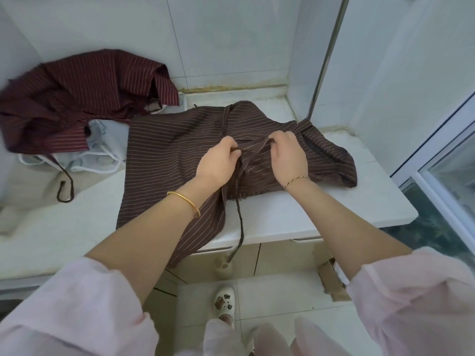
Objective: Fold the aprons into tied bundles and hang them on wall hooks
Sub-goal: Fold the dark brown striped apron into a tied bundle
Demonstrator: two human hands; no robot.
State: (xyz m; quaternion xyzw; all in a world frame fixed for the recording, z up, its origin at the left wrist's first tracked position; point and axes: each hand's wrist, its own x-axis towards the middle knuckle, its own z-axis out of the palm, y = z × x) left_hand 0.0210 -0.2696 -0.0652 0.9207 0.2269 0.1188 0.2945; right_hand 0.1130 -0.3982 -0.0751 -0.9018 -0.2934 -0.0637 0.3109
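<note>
Brown apron (167, 155) overhangs counter (321, 214) edge (strap (241, 222) dangling).

soft diffuse daylight, brightest right of counter (295, 217); weak shadows on counter; wide-angle bowing toward frame edges; sleeves (77, 304) below counter slightly blurred.

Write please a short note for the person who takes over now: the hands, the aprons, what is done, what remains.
Left hand and right hand: both grip the brown apron at its middle, on the counter; one strap hangs over the edge.
Maroon apron: crumpled at back left, on a pale cloth.
Done: brown apron partly folded, not tied.
Left: tie it, bundle the maroon one, hang both. No hooks in view.
</note>
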